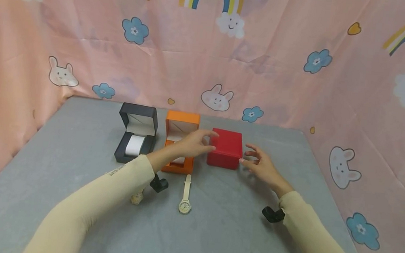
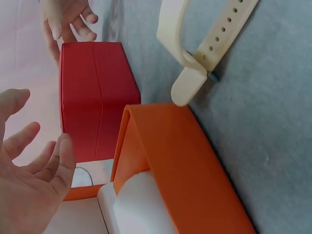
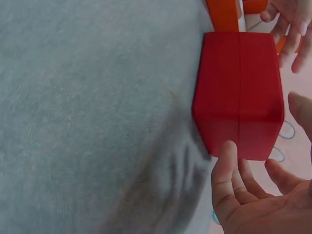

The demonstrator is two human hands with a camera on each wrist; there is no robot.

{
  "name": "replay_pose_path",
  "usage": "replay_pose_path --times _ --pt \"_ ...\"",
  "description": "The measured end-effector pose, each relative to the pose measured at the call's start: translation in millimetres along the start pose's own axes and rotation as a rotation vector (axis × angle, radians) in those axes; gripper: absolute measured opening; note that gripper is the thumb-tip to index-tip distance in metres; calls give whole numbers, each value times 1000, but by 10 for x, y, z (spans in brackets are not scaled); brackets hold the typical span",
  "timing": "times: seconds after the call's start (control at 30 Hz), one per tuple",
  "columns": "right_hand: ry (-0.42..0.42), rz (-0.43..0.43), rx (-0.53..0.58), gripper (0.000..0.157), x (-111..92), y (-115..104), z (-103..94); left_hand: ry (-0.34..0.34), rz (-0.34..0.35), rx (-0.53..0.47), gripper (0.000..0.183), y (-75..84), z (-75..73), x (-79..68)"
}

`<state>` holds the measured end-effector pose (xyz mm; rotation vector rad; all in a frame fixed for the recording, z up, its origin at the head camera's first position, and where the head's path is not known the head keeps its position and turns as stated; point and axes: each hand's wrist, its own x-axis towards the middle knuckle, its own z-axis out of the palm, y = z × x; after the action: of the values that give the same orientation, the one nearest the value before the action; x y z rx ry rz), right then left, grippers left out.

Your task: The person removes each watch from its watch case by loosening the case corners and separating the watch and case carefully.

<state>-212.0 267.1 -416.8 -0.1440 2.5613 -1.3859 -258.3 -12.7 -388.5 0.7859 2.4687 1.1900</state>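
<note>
A closed red box stands on the table between my two hands. My left hand reaches over the orange watch box, its fingers spread at the red box's left side. At the other side is my right hand, with loosely bent fingers and fingertips close to the box's wall. Neither hand grips anything. The left wrist view shows the red box with a seam round its side. In the right wrist view, my right fingertips overlap the lower end of the red box.
An open dark grey watch box with a white cushion stands left of the orange one, whose lid is also up. A cream watch lies in front; another watch is partly hidden by my left sleeve. A patterned pink curtain hangs behind.
</note>
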Motion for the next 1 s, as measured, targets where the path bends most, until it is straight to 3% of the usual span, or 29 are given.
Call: replay_pose_path --times 0.33,0.53,0.77,1.0 --pt "-87 7 30 92 188 113 29 20 -5 159 70 17 140 144" --pt "-110 15 -25 105 265 153 84 -21 -58 193 80 20 222 223" --pt "-106 -23 -74 104 315 127 138 -59 -91 208 91 -26 266 264" --pt "-99 -72 -90 101 336 118 178 -8 -80 245 94 -94 355 272"
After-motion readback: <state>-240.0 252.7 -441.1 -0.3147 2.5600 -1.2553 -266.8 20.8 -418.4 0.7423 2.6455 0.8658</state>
